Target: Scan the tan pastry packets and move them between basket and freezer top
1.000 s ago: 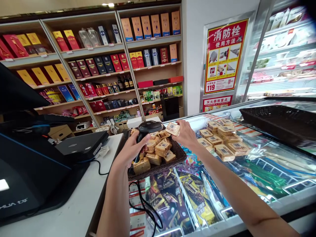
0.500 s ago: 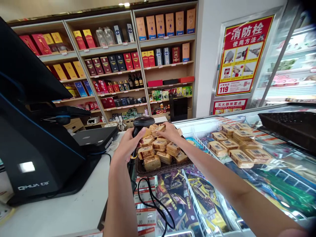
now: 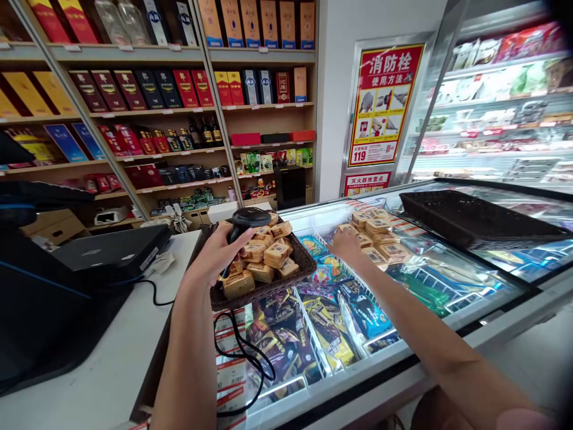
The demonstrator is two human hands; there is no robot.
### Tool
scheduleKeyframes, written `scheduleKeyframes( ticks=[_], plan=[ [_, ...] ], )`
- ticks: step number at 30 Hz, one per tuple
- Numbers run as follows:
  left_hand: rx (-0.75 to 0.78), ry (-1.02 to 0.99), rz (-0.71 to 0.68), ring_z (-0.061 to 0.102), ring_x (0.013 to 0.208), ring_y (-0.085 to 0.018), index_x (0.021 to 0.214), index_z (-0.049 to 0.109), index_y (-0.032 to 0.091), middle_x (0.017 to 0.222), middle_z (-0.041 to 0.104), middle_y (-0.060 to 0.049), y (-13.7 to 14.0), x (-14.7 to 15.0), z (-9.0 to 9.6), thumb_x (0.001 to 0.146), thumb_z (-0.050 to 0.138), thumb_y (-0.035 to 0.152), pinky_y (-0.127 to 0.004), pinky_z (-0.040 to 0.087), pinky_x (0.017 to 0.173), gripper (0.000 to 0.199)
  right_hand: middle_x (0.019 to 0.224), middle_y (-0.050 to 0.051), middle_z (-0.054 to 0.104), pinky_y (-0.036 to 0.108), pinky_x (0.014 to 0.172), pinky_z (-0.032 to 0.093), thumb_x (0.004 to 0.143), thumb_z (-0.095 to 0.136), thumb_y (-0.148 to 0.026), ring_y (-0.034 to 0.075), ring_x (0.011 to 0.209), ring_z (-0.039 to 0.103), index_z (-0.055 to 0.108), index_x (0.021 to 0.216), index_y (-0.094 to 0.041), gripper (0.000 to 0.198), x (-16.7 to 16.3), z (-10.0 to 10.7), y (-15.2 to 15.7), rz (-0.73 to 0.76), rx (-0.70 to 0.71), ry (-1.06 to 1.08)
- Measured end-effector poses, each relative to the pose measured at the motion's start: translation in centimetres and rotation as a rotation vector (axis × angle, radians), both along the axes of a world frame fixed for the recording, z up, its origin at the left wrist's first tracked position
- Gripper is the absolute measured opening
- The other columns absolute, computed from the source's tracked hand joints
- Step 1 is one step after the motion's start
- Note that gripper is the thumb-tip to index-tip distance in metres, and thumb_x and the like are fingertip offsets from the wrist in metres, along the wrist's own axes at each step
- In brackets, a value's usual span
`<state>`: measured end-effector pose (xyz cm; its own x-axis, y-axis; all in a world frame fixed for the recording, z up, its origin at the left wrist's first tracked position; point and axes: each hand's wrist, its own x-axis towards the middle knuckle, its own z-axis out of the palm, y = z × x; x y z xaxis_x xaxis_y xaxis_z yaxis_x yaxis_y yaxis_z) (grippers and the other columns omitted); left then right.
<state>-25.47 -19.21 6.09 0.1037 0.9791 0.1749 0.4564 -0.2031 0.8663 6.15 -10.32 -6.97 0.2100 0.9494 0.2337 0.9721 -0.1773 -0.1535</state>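
Observation:
My left hand (image 3: 215, 251) is closed round the handle of a black barcode scanner (image 3: 250, 217), held over the left side of a dark woven basket (image 3: 308, 266). Wrapped bread-like packages (image 3: 276, 254) with printed labels are heaped in that basket. To the right, my right hand (image 3: 347, 243) reaches over the glass freezer top, its fingers curled at a wrapped package (image 3: 347, 227) on the near left edge of a second group. Those other packages (image 3: 378, 227) lie stacked on the glass. My fingertips are partly hidden behind the hand.
A black cable (image 3: 244, 346) loops below the basket. At left stand a dark checkout terminal (image 3: 40, 310) and a white counter (image 3: 120, 346). An empty-looking dark tray (image 3: 474, 218) rests on the freezer at right. Bagged frozen goods (image 3: 329, 325) show through the glass.
My right hand has left the basket packages and moved right to the group on the glass. The left hand still holds the scanner over the basket. The view has turned right.

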Motion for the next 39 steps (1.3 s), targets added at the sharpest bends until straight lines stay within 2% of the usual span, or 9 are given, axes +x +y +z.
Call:
scheduleKeyframes(
  ticks=[3,7,12,15,20,26,29,32,39],
  plan=[
    [-0.017,0.001,-0.036,0.056,0.061,-0.014,0.09,0.059,0.02,0.069,0.059,0.002,-0.1,0.7,0.1,0.075,0.071,0.066,-0.023,0.041,0.054,0.049,0.13,0.035,0.055,0.053,0.1,0.038,0.084,0.066,-0.033,0.047,0.125,0.049,0.059,0.126,0.004,0.056,1.8,-2.2,-0.8,-0.03,-0.033,-0.031],
    [-0.012,-0.005,-0.018,0.058,0.062,-0.015,0.089,0.06,0.02,0.07,0.059,0.002,-0.1,0.9,0.0,0.074,0.071,0.065,-0.023,0.041,0.055,0.049,0.12,0.03,0.061,0.051,0.099,0.038,0.089,0.058,-0.027,0.039,0.118,0.055,0.062,0.122,-0.003,0.04,1.5,-4.4,-1.3,0.075,0.084,-0.122],
    [-0.014,-0.013,0.004,0.058,0.061,-0.015,0.088,0.061,0.02,0.068,0.059,0.002,-0.3,1.2,0.0,0.072,0.073,0.065,-0.023,0.04,0.052,0.049,0.114,0.018,0.061,0.044,0.084,0.047,0.092,0.055,-0.036,0.032,0.104,0.061,0.061,0.122,-0.023,0.033,1.6,-5.2,-1.3,0.094,0.098,-0.039],
    [-0.032,-0.018,-0.013,0.058,0.061,-0.015,0.092,0.061,0.02,0.069,0.058,0.002,-0.7,1.8,0.4,0.072,0.073,0.065,-0.024,0.041,0.053,0.051,0.116,0.016,0.059,0.041,0.082,0.049,0.089,0.058,-0.032,0.033,0.108,0.059,0.057,0.127,-0.023,0.039,2.5,-4.9,-1.5,0.152,0.138,0.022],
    [-0.037,0.027,-0.038,0.053,0.058,-0.014,0.094,0.059,0.021,0.066,0.056,0.002,-1.4,2.1,1.0,0.076,0.07,0.065,-0.024,0.039,0.053,0.048,0.121,0.017,0.057,0.044,0.093,0.046,0.081,0.062,-0.027,0.034,0.117,0.05,0.048,0.133,-0.015,0.055,2.5,-2.2,-1.4,0.184,0.402,0.114],
    [0.052,-0.031,-0.03,0.052,0.055,-0.013,0.092,0.057,0.022,0.065,0.056,0.004,-1.9,1.0,1.0,0.078,0.068,0.064,-0.023,0.036,0.052,0.045,0.126,0.015,0.057,0.042,0.089,0.049,0.076,0.064,-0.026,0.032,0.117,0.05,0.044,0.134,-0.017,0.061,-1.5,5.0,-1.8,0.314,0.579,0.199],
    [0.065,-0.058,0.005,0.052,0.056,-0.013,0.093,0.058,0.022,0.066,0.057,0.003,-2.7,0.7,1.5,0.078,0.069,0.064,-0.023,0.036,0.052,0.047,0.127,0.013,0.058,0.041,0.086,0.051,0.076,0.064,-0.026,0.031,0.118,0.051,0.045,0.134,-0.02,0.061,-4.0,7.7,-2.7,0.363,0.629,0.213],
    [0.061,-0.077,0.001,0.051,0.056,-0.013,0.098,0.058,0.021,0.066,0.056,0.003,-3.5,0.7,1.9,0.079,0.069,0.063,-0.023,0.036,0.053,0.047,0.126,0.013,0.06,0.042,0.084,0.051,0.077,0.065,-0.028,0.032,0.116,0.053,0.045,0.134,-0.02,0.06,-5.6,8.6,-3.4,0.384,0.667,0.217],
    [0.054,-0.089,-0.029,0.05,0.054,-0.013,0.093,0.058,0.022,0.063,0.054,0.004,-3.4,0.8,1.7,0.079,0.069,0.061,-0.023,0.035,0.052,0.043,0.12,0.013,0.061,0.04,0.085,0.05,0.079,0.065,-0.026,0.031,0.112,0.054,0.047,0.131,-0.02,0.055,-6.5,7.4,-3.1,0.393,0.705,0.147]
  ],
)
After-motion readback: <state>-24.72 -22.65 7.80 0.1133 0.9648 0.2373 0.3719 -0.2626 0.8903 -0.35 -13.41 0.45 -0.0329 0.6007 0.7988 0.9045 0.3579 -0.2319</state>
